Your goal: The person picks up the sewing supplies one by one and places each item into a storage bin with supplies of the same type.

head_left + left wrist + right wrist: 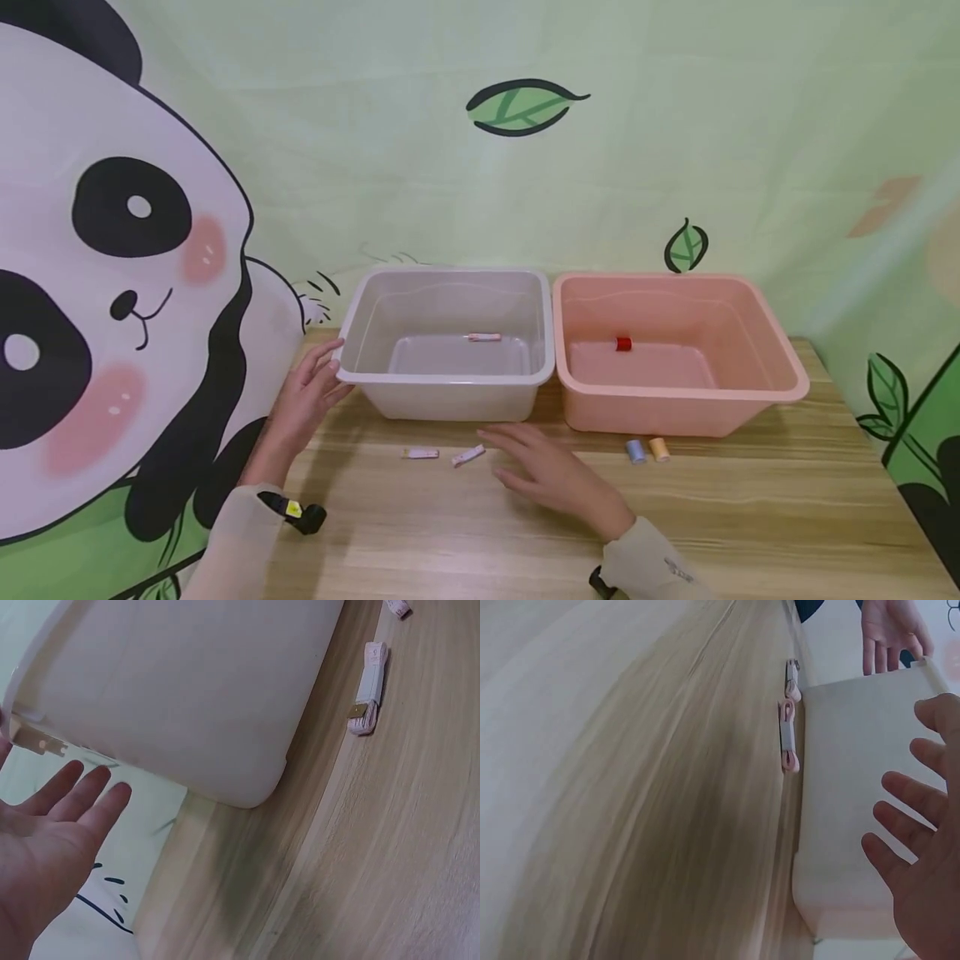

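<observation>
At the left rim of the white tub is my left hand, its fingertips right at the edge and its fingers loosely spread. My right hand hovers over the table in front of that tub, fingers extended and holding nothing. Just left of its fingertips lies a folded pink-and-white tape measure. A second folded tape measure, with a paper band and a brass-coloured end, lies farther left. Inside the white tub rests another tape measure.
A pink tub stands right beside the white one, with a small red spool inside. On the wooden table before it are a blue spool and a yellow spool. A panda-print cloth hangs behind.
</observation>
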The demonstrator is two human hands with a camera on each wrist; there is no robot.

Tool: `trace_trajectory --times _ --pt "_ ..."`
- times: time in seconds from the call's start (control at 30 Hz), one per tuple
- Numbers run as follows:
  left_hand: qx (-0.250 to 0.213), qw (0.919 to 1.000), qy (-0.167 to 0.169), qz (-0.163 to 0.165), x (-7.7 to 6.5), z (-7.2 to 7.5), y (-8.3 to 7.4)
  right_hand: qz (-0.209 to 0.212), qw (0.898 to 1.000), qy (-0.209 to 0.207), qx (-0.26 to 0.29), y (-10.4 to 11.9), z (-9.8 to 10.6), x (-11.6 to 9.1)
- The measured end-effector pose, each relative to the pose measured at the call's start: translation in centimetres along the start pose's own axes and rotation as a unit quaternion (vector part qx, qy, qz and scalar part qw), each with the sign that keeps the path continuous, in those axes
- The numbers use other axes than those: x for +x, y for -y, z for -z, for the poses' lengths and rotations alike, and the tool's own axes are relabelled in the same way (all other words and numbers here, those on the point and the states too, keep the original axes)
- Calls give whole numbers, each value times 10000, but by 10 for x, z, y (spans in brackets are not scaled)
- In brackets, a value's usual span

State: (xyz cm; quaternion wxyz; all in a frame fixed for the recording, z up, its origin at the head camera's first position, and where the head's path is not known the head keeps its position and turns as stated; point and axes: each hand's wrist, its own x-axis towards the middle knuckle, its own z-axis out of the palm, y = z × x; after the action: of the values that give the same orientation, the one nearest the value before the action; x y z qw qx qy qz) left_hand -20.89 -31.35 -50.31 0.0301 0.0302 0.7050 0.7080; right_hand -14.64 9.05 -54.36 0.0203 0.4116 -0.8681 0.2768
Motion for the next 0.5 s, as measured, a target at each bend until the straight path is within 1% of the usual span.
trace_trajectory --times 0.1,0.17,0.4,0.5 --pt "-441 9990 75 -8 1 -1 4 -96 9999 103 23 -2 -6 9" --pt "-596 9982 112 -16 2 -1 6 -134 9998 148 83 -3 -9 14" --pt "-723 9973 78 60 2 -3 5 -200 9996 214 6 -10 -25 30" --pt "-828 9965 38 68 2 -3 5 -229 9995 196 69 -13 -34 35"
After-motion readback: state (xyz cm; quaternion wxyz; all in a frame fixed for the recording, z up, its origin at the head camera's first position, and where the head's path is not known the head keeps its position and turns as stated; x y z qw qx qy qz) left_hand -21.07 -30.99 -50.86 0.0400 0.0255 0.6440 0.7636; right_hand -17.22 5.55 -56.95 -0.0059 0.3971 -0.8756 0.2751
